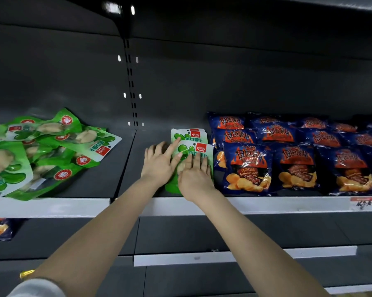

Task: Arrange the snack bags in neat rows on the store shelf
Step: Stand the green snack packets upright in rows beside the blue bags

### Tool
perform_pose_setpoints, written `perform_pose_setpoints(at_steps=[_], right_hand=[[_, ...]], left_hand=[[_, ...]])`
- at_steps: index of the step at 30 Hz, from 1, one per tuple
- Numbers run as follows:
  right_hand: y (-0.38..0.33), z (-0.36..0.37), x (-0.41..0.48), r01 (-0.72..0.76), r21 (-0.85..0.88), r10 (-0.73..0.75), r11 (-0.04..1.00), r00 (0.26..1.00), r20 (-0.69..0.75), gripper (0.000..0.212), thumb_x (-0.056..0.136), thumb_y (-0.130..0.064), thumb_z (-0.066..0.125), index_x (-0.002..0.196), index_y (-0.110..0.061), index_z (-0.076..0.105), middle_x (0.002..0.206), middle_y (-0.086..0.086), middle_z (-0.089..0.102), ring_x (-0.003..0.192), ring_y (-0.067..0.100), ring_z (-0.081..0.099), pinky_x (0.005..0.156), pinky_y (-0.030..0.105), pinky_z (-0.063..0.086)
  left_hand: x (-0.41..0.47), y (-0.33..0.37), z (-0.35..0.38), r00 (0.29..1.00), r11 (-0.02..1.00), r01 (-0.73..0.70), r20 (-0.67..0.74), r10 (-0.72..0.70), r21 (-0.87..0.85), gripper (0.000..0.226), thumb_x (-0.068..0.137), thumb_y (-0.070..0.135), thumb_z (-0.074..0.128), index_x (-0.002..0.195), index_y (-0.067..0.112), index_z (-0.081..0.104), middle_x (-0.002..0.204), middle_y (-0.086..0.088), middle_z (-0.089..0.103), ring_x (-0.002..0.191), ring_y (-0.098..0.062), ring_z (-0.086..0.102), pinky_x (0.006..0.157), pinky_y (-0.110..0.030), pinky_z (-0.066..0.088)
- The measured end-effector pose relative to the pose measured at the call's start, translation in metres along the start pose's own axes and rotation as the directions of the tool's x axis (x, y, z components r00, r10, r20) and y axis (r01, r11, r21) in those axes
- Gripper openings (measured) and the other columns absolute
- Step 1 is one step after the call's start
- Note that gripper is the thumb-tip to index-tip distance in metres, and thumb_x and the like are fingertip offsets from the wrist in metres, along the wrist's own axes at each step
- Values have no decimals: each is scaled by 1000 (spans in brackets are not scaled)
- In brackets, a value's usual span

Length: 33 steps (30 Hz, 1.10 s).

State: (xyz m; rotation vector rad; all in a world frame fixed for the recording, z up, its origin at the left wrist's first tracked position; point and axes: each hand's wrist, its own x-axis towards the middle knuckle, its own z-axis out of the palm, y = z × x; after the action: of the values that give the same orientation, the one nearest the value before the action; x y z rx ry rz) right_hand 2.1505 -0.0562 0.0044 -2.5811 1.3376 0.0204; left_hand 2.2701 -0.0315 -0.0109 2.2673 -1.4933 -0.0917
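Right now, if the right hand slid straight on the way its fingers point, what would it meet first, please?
Probably the rear green bag, just beyond the front green bag the right hand presses; depth is uncertain.

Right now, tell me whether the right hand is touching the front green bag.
Touching. The head view shows the right hand lying flat on the front green bag, fingers straight across it.

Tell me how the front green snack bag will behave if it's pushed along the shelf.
The front green snack bag probably slides easily: its film looks glossy and the shelf smooth. Likely floppy, since the same bags in the left pile bend over each other. Lying flat, it shouldn't roll or tip.
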Motion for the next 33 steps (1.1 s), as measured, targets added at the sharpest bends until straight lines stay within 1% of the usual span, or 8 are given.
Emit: perform_pose_setpoints(at_steps=[2, 4, 6, 8, 12, 18, 24, 33], right_hand=[[-1, -1, 7, 34, -9, -34, 999, 999, -14, 64, 101, -27, 28, 150, -6, -6, 158, 15, -14, 144, 36, -13, 118, 48, -3], [-1, -2, 14, 84, -8, -84, 996, 996, -30, 65, 100, -28, 30, 151, -9, -4, 158, 13, -12, 144, 35, -13, 117, 49, -3], [2, -1, 20, 125, 5, -124, 992, 991, -44, 65, 99, -30, 30, 151, -11, -4, 159, 12, -11, 144, 34, -14, 117, 50, -4], [5, 0, 23, 144, 9, -144, 990, 988, -51, 67, 99, -40, 28, 151, -13, -4, 159, 12, -12, 144, 33, -15, 117, 50, -5], [6, 1, 30, 151, -33, -153, 988, 986, -63, 79, 93, -62, 27, 152, -19, -3, 158, 12, -13, 144, 33, -16, 116, 51, -6], [-7, -7, 49, 213, -148, -231, 966, 966, -120, 71, 91, -58, 36, 150, -38, 1, 159, 0, -12, 143, 34, -18, 111, 62, -8], [-5, -10, 74, 131, -107, -139, 986, 987, -75, 75, 91, -59, 34, 151, -32, 0, 160, 1, -7, 145, 32, -10, 114, 60, -3], [-8, -3, 64, 64, -145, -73, 987, 996, -58, 73, 92, -58, 29, 152, -24, 4, 160, 7, -2, 145, 36, -1, 113, 60, 9]], left_hand=[[-1, 1, -1, 999, 1000, 14, -49, -16, -24, 47, 99, 44, 25, 145, 41, 19, 147, -9, 31, 134, -35, 22, 116, -48, 6], [0, 0, 0, 986, 997, 75, -147, -78, -29, 47, 100, 38, 28, 146, 28, 25, 144, -12, 36, 133, -35, 27, 116, -48, 8], [1, -2, -2, 953, 987, 159, -258, -162, -29, 48, 99, 32, 33, 144, 15, 30, 142, -16, 40, 132, -36, 29, 115, -48, 9], [3, -9, -3, 920, 969, 245, -305, -246, -43, 49, 97, 28, 37, 142, 10, 33, 144, -17, 38, 134, -36, 27, 115, -49, 7], [5, -20, -4, 905, 924, 376, -190, -381, -66, 50, 96, 28, 35, 144, 14, 29, 155, -9, 22, 143, -33, 10, 116, -48, 1], [8, -19, -2, 935, 942, 335, -127, -331, 13, 47, 97, 29, 32, 143, 20, 34, 155, -2, 23, 143, -30, 12, 116, -48, 1], [8, -18, -2, 936, 941, 336, -121, -331, 23, 45, 96, 29, 34, 139, 20, 40, 153, -1, 27, 142, -29, 14, 116, -48, 2], [8, -18, -3, 932, 936, 351, -95, -349, 10, 45, 96, 31, 33, 139, 20, 40, 154, -1, 25, 142, -29, 13, 116, -46, 1]])
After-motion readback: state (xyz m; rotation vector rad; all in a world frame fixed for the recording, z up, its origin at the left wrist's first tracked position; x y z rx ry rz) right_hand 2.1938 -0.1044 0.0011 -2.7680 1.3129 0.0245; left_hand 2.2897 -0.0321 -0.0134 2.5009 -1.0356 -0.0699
